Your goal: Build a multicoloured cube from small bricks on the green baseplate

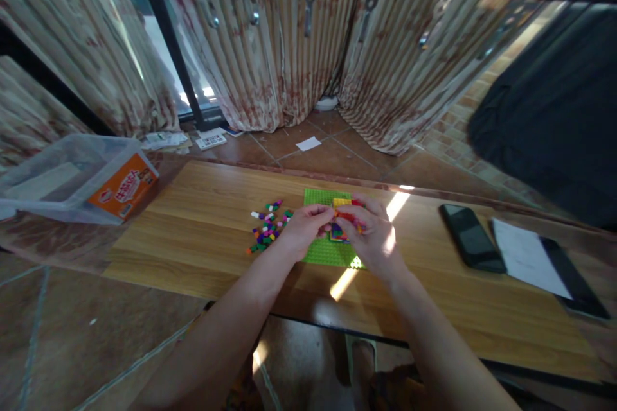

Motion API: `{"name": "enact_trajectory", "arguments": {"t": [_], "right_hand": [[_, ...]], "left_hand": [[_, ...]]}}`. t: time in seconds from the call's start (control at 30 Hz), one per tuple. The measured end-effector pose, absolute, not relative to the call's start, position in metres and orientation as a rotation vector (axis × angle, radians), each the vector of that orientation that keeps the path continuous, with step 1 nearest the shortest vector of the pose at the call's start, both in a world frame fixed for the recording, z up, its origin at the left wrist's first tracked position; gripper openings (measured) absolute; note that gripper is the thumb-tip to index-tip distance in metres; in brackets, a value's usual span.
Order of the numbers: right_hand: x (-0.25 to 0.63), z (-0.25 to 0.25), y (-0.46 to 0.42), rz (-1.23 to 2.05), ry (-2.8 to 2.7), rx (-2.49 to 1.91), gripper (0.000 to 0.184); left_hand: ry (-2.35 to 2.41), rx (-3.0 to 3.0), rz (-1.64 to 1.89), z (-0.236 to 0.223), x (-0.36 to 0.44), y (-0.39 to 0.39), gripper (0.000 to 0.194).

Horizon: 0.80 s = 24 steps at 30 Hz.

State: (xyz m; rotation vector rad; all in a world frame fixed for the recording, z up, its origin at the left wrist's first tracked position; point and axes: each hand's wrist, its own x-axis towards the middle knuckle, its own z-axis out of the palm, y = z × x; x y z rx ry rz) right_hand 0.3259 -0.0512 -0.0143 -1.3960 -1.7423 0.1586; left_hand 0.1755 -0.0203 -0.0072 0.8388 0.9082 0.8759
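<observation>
Two bare forearms rise from the bottom of the frame over a wood-grained counter. Beyond its far edge are tiled floor and pleated, patterned curtains; a clear plastic bin sits at the left of the frame. Low in the centre, the dark near edge runs just below the studded green baseplate. Bare wood stretches left of the loose bricks, and also between baseplate and glossy phone, right of frame, near a flat white paper. Small blocky bricks form a colourful build on the baseplate, centre of frame. Left hand and right hand meet over it, fingers bent; whether either grip is closed on a brick I cannot tell.
</observation>
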Motion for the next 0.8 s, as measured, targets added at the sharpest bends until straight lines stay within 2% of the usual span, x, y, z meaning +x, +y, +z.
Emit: {"name": "enact_trajectory", "arguments": {"t": [0.2,0.53,0.8], "right_hand": [[0.325,-0.018,-0.049,0.056,-1.766,-1.415,0.016],[0.328,-0.023,-0.047,-0.093,-1.835,-1.468,0.015],[0.326,-0.024,-0.047,-0.009,-1.723,-1.496,0.015]], "left_hand": [[0.897,0.828,0.859,-0.009,0.177,-0.021,0.028],[1.147,1.087,0.954,-0.014,0.181,-0.019,0.010],[1.196,1.246,1.013,-0.025,0.185,-0.018,0.010]]}}
